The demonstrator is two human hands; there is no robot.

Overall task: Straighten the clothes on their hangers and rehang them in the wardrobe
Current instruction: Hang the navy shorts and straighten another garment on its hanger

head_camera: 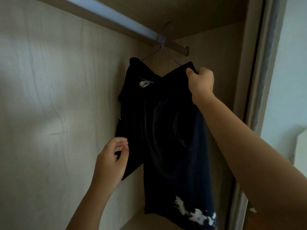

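Observation:
A black T-shirt with a white print near its hem hangs on a thin purple hanger, which is hooked over the wardrobe rail. My right hand pinches the shirt's right shoulder at the hanger's end. Lower down, my left hand holds the edge of the left sleeve between thumb and curled fingers. A white label shows inside the collar.
The pale wood back panel of the wardrobe fills the left side. A sliding door frame runs down the right. A wooden shelf lies below the shirt's hem.

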